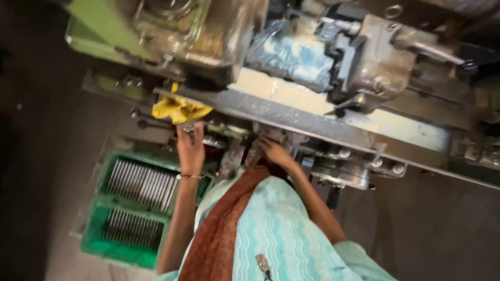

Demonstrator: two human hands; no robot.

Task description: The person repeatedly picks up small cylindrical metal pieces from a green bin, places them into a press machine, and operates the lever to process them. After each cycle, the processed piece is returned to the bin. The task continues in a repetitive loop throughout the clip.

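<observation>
Both hands at the front of a lathe-like machine.

Head view: the left hand (190, 148) grasps a small metal knob (188, 127) just below a yellow rag (179, 109); the right hand (272, 151) rests on the machine's controls, its grip too hidden to tell. The long steel bed rail (291, 117) runs from upper left to lower right. A green crate (99, 242) of metal rods (140, 182) sits left, below.

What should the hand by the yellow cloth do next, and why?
Probably close the left hand on the small metal knob at its fingertips. It is raised just under the yellow cloth, while the right hand already rests on the machine.
</observation>
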